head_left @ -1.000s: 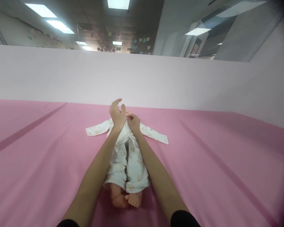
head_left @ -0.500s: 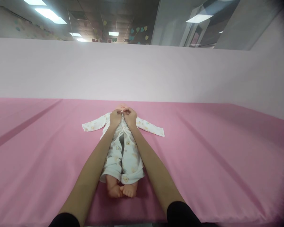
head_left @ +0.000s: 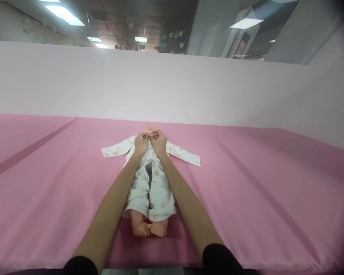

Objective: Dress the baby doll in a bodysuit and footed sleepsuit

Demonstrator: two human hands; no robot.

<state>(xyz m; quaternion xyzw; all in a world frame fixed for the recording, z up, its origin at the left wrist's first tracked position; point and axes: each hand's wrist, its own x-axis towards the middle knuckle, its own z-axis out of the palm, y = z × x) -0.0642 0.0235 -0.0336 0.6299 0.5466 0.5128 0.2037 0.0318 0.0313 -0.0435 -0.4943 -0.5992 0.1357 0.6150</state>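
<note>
A baby doll (head_left: 150, 227) lies on its back on the pink sheet (head_left: 246, 198), feet towards me, dressed in a white printed romper (head_left: 156, 191) with its sleeves spread flat to both sides. My left hand (head_left: 140, 143) and my right hand (head_left: 159, 142) meet at the romper's collar, just below the doll's head (head_left: 149, 129). The fingers of both hands pinch the front edges of the garment together there. The romper's front is open along the middle below my hands.
A pale pink partition wall (head_left: 172, 88) rises behind the sheet. Above it are ceiling lights and hanging paper hearts (head_left: 172, 36). The sheet's near edge runs along the bottom of the view.
One second ago my left hand was raised and open above the collar; it came down and closed on the collar beside my right hand. The view shifted slightly.
</note>
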